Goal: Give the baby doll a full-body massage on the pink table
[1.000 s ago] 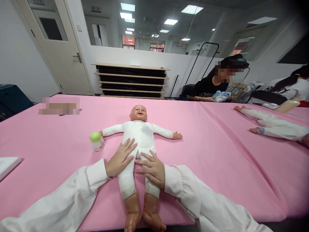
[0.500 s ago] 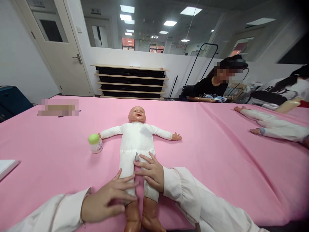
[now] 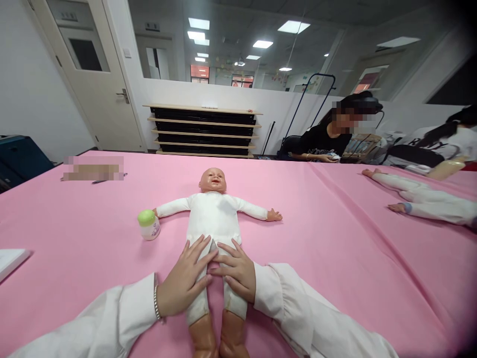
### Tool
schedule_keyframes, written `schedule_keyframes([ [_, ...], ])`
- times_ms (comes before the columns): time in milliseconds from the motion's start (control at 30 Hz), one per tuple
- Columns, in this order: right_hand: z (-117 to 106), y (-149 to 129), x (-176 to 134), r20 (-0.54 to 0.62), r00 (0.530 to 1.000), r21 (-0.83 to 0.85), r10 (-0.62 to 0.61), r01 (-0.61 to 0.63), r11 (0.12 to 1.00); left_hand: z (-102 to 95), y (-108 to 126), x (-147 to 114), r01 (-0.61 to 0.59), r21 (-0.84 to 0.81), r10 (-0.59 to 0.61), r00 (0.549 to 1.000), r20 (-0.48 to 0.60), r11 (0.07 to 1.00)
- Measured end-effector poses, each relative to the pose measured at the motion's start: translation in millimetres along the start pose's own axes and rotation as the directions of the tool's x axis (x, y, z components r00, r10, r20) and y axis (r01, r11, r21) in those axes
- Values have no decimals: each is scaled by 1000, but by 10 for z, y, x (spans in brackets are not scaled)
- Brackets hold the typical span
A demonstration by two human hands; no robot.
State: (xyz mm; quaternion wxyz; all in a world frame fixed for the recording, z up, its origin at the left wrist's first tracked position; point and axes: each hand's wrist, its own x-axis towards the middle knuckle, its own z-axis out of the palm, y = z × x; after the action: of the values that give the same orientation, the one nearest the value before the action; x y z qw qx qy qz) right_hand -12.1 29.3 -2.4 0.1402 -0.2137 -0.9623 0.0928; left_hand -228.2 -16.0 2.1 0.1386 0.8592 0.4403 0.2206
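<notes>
A baby doll (image 3: 213,214) with a white cloth body lies on its back on the pink-covered table (image 3: 316,278), arms spread and head away from me. My left hand (image 3: 188,273) rests flat, fingers apart, on the doll's thigh on the left. On the other thigh lies my right hand (image 3: 237,271), its fingers also spread. Both sets of fingertips come close together near the doll's crotch. Beside the doll's hand on the left stands a small jar (image 3: 149,226) with a green lid.
At the right edge lies another doll (image 3: 428,196). A white object (image 3: 13,261) sits at the left edge, and a blurred-out item (image 3: 93,169) at the far left. Beyond the table are a person in black (image 3: 328,134) and another person (image 3: 443,139).
My left hand has moved up the doll's leg, from near the knee to the thigh, and now lies flat. My right hand stays on the other thigh.
</notes>
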Motion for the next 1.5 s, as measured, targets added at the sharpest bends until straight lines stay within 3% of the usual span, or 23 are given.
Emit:
schedule_keyframes([
  [200,66,25,-4,-26,1000,-20,-5,5,1000,-97,105,-273,-93,-23,96,976,196,995],
  [367,112,59,-14,-70,997,-34,-41,39,999,-178,305,-386,-130,-182,170,959,225,975],
  [533,74,49,-12,-39,999,-33,-26,25,999,-502,545,-169,-125,-574,325,909,261,809],
  [600,66,43,-5,-40,999,-25,-28,27,999,-586,538,43,-160,-606,330,927,180,780],
  [700,59,31,4,-38,999,-4,-22,22,1000,-549,332,466,-282,-392,253,959,-125,876],
  [767,52,20,3,-40,999,4,-11,11,1000,-443,104,753,-219,-245,163,960,-228,944],
  [800,49,15,0,-39,999,5,-3,3,1000,-383,-15,875,-192,-174,153,964,-219,966],
  [933,73,24,-12,-32,999,-3,22,-22,1000,-203,-371,1130,-134,37,133,991,24,990],
  [1000,114,44,-12,-51,999,-3,5,-5,1000,-175,-468,1135,-90,89,87,995,43,992],
  [1133,158,54,-17,-89,996,25,-12,15,1000,-184,-622,1081,70,147,-64,997,-47,987],
  [1267,38,40,4,-28,999,122,20,-17,992,-167,-739,1065,196,210,-164,973,-161,958],
  [1367,-101,113,141,-19,992,188,128,-122,975,-143,-730,1069,211,264,-158,966,-206,941],
  [1500,-223,346,534,18,939,58,343,-343,938,-135,-641,1065,211,363,-114,956,-271,907],
])
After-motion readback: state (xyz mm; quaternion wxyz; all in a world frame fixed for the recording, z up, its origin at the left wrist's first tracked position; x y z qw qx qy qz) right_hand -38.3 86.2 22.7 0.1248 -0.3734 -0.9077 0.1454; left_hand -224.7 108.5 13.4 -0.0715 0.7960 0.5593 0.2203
